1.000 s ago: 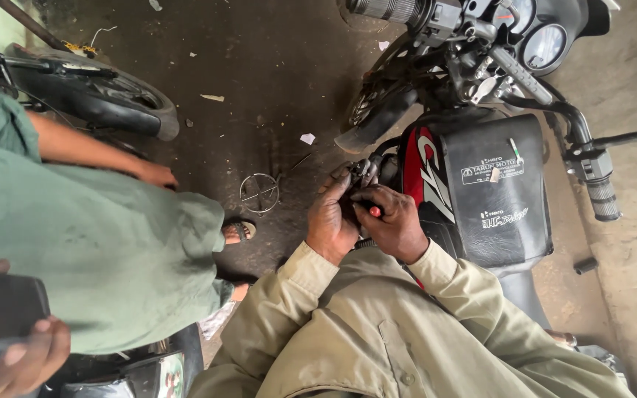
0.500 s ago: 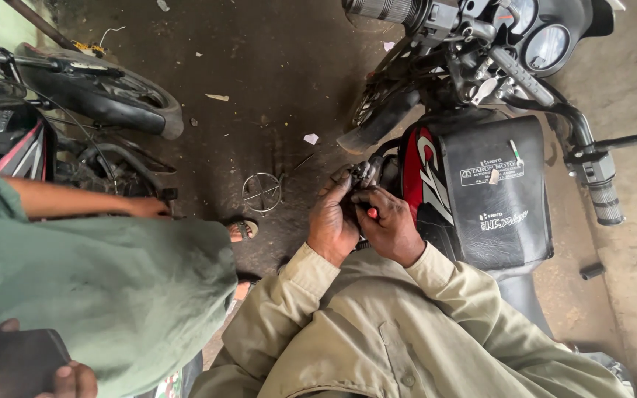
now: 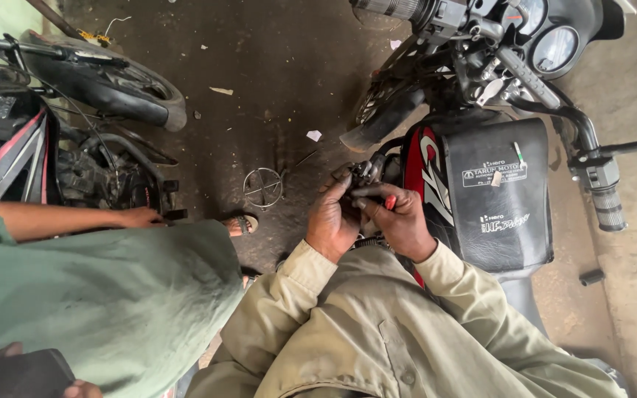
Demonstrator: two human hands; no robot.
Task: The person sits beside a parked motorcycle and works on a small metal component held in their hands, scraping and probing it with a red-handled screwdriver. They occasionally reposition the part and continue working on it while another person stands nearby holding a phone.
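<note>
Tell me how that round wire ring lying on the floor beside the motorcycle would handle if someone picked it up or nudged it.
The wire ring looks like thin bare metal with crossing spokes, so it is probably light and a little springy. Lying flat on the rough floor, it would likely slide rather than roll when nudged. Stood on edge, its round rim could roll.

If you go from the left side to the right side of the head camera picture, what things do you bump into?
Second motorcycle → wire ring on the floor → left hand → right hand, gripping a red-handled tool → black tank cover → handlebar grip.
</note>
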